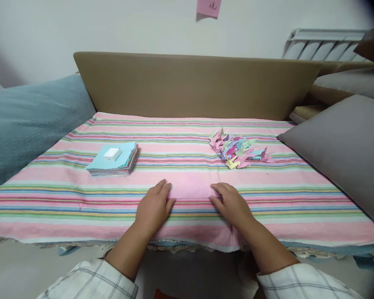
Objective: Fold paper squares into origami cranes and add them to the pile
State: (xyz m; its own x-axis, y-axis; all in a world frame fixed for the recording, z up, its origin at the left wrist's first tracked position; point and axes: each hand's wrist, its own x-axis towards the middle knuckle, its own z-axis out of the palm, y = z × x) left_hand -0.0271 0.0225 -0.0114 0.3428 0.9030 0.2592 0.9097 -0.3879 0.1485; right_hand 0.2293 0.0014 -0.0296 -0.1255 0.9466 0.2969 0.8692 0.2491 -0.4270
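Observation:
A pale pink sheet of origami paper [190, 187] lies on the striped cloth in front of me, a wide strip that looks folded over, its long edge toward me. My left hand [154, 203] holds its left end, thumb at the near edge and fingers farther up. At the right end, my right hand [232, 203] grips the paper the same way, fingertips on it and thumb near the front corner. Beyond my right hand lies a heap of folded paper cranes [237, 149] in several pastel colours. A stack of square paper [96, 162], light blue on top, sits beyond my left hand.
A small white block [112, 154] rests on the paper stack. The striped cloth [174, 145] covers the surface up to a brown backrest [190, 87]. Blue cushion [34, 120] at left, grey cushion [339, 141] at right. A pink note [208, 7] hangs on the wall.

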